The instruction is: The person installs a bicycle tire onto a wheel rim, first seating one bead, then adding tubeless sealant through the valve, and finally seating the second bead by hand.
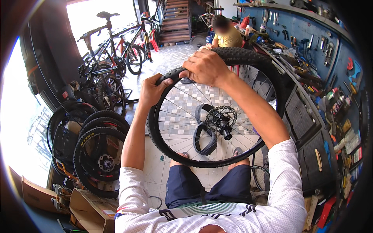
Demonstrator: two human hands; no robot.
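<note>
In front of me a bicycle wheel stands tilted, its knobby black tyre point(254, 59) around the rim. A disc rotor and hub point(220, 121) sit at its centre among thin spokes. My left hand point(154, 91) grips the tyre at the upper left, thumb across the tread side. Close by, my right hand point(204, 68) is closed over the top of the tyre, fingers wrapped on its far side. Whether the tyre bead is seated under my hands is hidden. Through the spokes, a loose black tyre point(204, 144) lies twisted on the tiled floor.
Several bicycle wheels point(97, 155) lean at the left, below a mountain bike point(110, 42). A cardboard box point(87, 211) lies at lower left. Drawers point(299, 116) and a cluttered tool wall point(303, 35) line the right. A person in yellow point(228, 38) sits at the back.
</note>
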